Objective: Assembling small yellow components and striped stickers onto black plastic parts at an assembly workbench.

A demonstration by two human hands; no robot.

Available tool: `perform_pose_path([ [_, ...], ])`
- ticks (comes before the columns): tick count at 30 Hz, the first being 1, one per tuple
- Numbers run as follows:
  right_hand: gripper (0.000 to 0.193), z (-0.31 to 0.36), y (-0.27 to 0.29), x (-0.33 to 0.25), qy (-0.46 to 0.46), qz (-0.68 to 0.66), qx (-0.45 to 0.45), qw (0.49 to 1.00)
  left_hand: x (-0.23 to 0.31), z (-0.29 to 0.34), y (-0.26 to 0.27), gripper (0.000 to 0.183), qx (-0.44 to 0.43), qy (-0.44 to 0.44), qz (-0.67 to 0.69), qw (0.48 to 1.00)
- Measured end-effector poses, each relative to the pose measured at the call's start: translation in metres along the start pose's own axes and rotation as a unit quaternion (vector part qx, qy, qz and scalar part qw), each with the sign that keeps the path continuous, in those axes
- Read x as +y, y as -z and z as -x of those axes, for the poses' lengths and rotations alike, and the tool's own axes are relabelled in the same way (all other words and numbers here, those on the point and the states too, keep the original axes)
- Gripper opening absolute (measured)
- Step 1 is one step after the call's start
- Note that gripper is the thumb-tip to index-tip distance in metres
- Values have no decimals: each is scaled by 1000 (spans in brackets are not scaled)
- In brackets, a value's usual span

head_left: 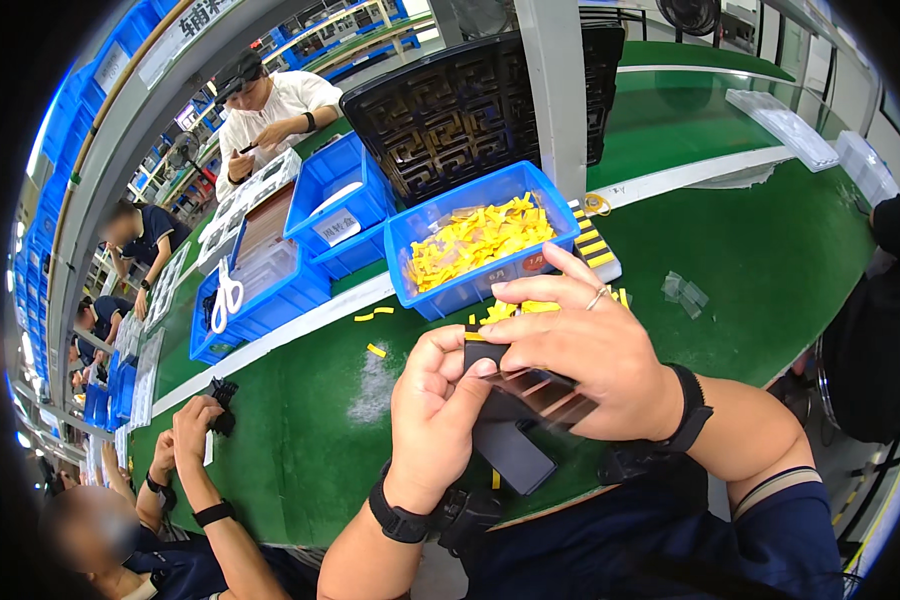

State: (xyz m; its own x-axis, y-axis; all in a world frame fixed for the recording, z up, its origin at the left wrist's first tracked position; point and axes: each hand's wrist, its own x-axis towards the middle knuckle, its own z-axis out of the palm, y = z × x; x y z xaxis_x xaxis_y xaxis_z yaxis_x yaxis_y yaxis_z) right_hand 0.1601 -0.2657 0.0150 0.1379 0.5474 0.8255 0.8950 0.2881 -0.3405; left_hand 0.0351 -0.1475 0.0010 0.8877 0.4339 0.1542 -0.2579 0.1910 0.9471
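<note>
My left hand (435,415) is closed round a small black flat piece (485,352), thumb on top. A narrow yellow strip (473,337) shows at that piece's upper edge. Over it, from the right, reaches my right hand (595,355), a ring on one finger, its fingertips at the black piece's top. Under its palm is a glossy, see-through brownish sheet (550,398) with pale bands, blurred; the right hand appears to hold it. A dark rectangular block (515,455) lies below both hands on the green table (300,430).
Beyond my hands stands a blue bin (405,262) of yellow pieces (480,240); more lie before it. Left are blue bins (342,205) and white scissors (227,297). A grey post (555,90) rises behind. Clear plastic scraps (685,293) lie right. A co-worker's hands (192,435) work at left.
</note>
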Motion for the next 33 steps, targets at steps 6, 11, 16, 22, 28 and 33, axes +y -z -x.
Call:
perform_pose_path([
  [6, 24, 1, 2, 4, -40, 16, -9, 999, -2, 4, -2, 29, 24, -73, -156, 985],
  [11, 19, -5, 4, 4, -36, -106, -34, 993, -1, 6, -6, 35, -20, -139, -273, 952],
  [16, 13, -1, 5, 3, -88, -14, 66, 994, 2, 2, -3, 29, 4, -62, -87, 994],
  [22, 11, 0, 0, 5, -238, -130, 9, 963, -1, 1, -4, 28, 12, -72, -63, 995],
  [28, 10, 1, -6, 6, -149, -52, 69, 985, -3, 4, -9, 31, 41, -70, -105, 991],
  [33, 9, 3, -11, 9, -79, -6, 68, 994, -3, 9, -12, 30, 62, -74, -209, 973],
])
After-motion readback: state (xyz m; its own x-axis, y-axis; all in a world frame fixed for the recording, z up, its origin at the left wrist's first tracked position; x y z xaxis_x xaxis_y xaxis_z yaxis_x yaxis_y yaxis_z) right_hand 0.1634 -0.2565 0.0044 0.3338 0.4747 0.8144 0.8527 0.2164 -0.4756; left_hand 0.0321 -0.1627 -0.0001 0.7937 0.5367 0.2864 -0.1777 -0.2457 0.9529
